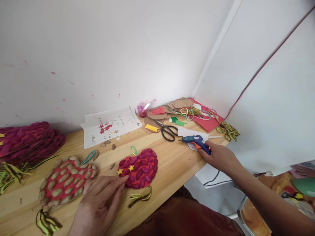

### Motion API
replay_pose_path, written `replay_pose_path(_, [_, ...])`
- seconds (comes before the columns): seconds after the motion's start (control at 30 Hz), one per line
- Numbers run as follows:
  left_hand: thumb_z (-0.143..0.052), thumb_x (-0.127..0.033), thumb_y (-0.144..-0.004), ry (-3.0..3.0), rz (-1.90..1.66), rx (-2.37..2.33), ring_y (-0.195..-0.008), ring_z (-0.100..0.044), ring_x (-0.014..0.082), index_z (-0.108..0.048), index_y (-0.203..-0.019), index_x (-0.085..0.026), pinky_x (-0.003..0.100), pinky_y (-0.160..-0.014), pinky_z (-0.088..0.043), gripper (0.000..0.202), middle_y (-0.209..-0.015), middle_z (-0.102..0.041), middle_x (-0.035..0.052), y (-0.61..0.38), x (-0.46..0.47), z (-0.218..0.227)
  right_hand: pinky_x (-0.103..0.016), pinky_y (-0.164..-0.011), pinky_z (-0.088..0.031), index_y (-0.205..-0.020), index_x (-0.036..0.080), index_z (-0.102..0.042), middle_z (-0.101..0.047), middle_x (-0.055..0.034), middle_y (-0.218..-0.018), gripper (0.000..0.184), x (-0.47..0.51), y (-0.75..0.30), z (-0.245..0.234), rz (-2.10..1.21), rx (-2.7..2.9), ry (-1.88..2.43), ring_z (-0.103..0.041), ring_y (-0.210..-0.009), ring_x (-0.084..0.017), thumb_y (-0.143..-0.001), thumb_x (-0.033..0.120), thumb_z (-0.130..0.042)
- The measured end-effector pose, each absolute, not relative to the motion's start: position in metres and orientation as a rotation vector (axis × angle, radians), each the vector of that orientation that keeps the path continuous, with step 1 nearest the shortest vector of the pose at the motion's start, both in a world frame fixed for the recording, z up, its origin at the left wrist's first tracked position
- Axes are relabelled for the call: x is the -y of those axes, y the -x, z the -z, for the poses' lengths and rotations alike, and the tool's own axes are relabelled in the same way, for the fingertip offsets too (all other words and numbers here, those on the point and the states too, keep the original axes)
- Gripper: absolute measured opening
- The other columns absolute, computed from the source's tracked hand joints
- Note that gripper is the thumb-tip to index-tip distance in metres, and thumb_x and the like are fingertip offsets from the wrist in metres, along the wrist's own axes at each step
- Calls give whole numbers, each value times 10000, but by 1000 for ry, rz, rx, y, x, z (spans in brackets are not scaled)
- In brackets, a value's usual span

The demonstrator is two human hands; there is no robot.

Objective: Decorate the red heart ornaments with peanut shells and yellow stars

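Observation:
A heart-shaped ornament (142,168) covered in magenta-dyed shells, perhaps peanut shells, lies on the table with two yellow stars, a green loop and a yarn tassel (140,196). My left hand (100,203) is closed with its fingertips at the heart's lower left edge. In my right hand (219,154) is the handle of a blue hot glue gun (197,141), its nozzle pointing left over white paper. Beside my left hand lies an undyed shell-covered ornament (66,180) with a blue loop. Black-handled scissors (168,131) rest near the glue gun's tip.
A stack of magenta ornaments (31,141) stands at the left. Star cutouts lie on white sheets (115,123) by the wall. Behind the scissors are a cup of pink dye (142,111), cardboard pieces (179,105), red paper (206,123) and yarn (227,130).

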State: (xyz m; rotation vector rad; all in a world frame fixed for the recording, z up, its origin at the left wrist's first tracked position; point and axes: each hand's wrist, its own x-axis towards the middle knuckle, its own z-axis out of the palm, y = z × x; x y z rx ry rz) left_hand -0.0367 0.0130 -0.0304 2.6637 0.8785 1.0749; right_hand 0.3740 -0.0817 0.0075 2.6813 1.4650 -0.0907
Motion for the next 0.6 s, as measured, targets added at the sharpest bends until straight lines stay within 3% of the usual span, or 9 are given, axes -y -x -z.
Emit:
replay_pose_path(0.2, [-574, -280, -952, -2677, -1064, -896, -814, -690, 182, -706, -1092, -267, 318, -761, -491, 194, -918, -743, 20, 37, -15, 29, -350, -673, -379, -809, 231, -593, -711, -108, -881, 322, 82, -375, -9, -11, -1601, -2629, -639, -896, -302, -930, 499, -461])
replay_pose_path(0.6, [-553, -284, -972, -2698, -1049, -877, -828, -680, 184, -695, -1094, -264, 327, -779, -473, 189, -921, -738, 13, 37, -14, 28, -335, -559, -318, -790, 214, -616, -700, -122, -810, 363, 75, -387, -11, 31, -1479, -2664, -660, -775, -293, -908, 526, -472])
